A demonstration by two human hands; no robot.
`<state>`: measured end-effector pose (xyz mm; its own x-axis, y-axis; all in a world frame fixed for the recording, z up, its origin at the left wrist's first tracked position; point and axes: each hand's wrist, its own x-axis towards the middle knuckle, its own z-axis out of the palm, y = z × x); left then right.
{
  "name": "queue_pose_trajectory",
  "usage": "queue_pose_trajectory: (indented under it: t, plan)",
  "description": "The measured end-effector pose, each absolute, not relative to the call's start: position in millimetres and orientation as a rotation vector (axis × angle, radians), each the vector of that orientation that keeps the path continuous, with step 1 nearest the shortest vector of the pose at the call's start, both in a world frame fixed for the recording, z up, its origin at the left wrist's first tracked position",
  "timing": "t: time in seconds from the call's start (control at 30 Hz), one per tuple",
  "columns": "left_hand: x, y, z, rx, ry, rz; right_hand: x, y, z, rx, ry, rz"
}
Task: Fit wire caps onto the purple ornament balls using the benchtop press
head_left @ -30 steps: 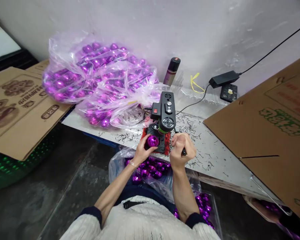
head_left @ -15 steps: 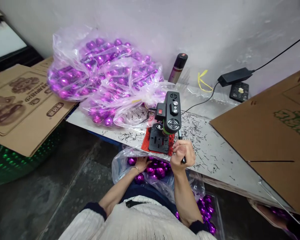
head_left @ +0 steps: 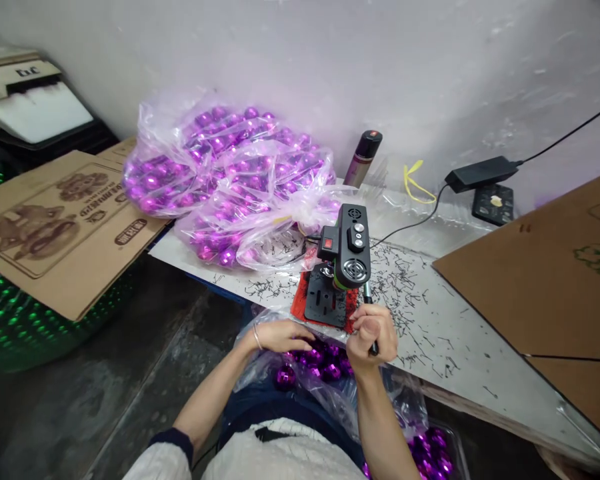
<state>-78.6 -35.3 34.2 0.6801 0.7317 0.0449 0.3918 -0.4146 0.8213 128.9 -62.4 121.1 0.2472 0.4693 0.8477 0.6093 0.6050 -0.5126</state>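
My right hand (head_left: 373, 337) is closed round the black-gripped lever (head_left: 373, 347) of a small black machine (head_left: 353, 247) with a red switch. Under its head lies a slotted black base plate (head_left: 325, 298) on a red sheet (head_left: 298, 305). My left hand (head_left: 283, 335) hovers palm down by the table's front edge, over shiny purple ball ornaments (head_left: 325, 367) in an open plastic bag (head_left: 310, 393) on my lap. Its fingers are curled together at the tips; whatever they pinch is hidden beneath them.
Tied clear bags of purple balls (head_left: 250, 160) fill the table's back left. Small black bits (head_left: 405, 287) litter the white tabletop (head_left: 445, 333). A spray can (head_left: 363, 158), power adapter (head_left: 483, 173) and carton (head_left: 545, 273) stand rightward. Flattened cardboard (head_left: 65, 227) lies left.
My left hand has risen out of the balls in the lap bag toward the table edge, its fingers drawing together. The right hand stays on the lever. The view has shifted slightly.
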Motion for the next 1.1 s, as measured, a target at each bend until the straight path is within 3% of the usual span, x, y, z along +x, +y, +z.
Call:
queue_pose_trajectory:
  t: [0.1, 0.2, 0.3, 0.43, 0.83, 1.1]
  plan:
    - [-92, 17, 81, 1.993, 0.745, 0.521, 129, -63, 120, -1.001, -1.396, -0.115]
    - [-82, 94, 116, 2.031, 1.425, 0.624, 131, -63, 119, -0.989, -1.411, -0.105]
    - [-60, 161, 126, 2.004, 1.881, 0.528, 131, -64, 118, -0.981, -1.415, -0.104]
    - [-41, 201, 118, 2.032, 1.854, 0.463, 131, -64, 119, -0.966, -1.424, -0.113]
    - [-37, 190, 107, 1.997, 1.691, 0.529, 129, -62, 125, -0.970, -1.441, -0.115]
    - [-97, 92, 100, 0.953, 1.124, 1.018, 129, -61, 120, -0.959, -1.421, -0.109]
